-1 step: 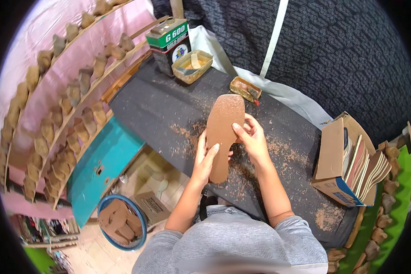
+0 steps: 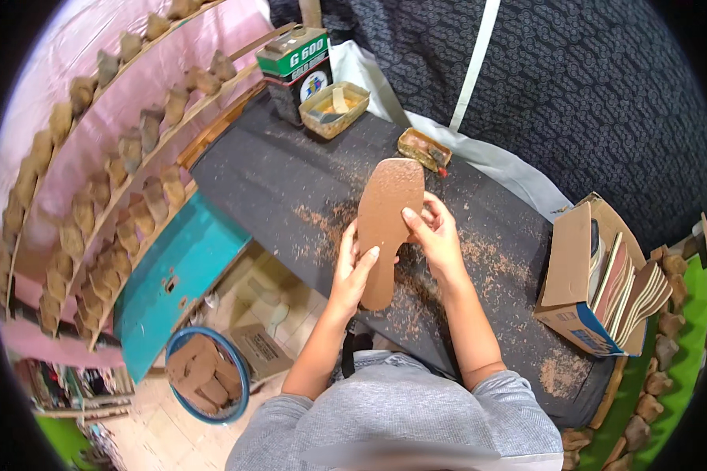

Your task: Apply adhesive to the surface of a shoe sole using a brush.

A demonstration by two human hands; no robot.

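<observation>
Over the dark table I hold up a brown shoe insole [image 2: 390,228], its wide toe end pointing away from me and its narrow heel toward me. My left hand [image 2: 355,267] grips its left edge near the middle, thumb on the upper face and fingers at the side and behind. My right hand [image 2: 434,231] pinches the right edge higher up, thumb on top; some of its fingers are hidden behind the insole. The toe end looks rougher and shinier than the rest.
Brown shavings litter the dark table [image 2: 279,169]. Toward the back stand a green-and-black can [image 2: 293,71], a crusted tub [image 2: 334,111] and a smaller tray [image 2: 424,149]. A cardboard box [image 2: 565,259] of soles is at right. Left are shoe-last shelves [image 2: 133,169] and a blue basin [image 2: 242,392].
The insole and both hands keep nearly the same pose and grip. The whole view has shifted very slightly.
</observation>
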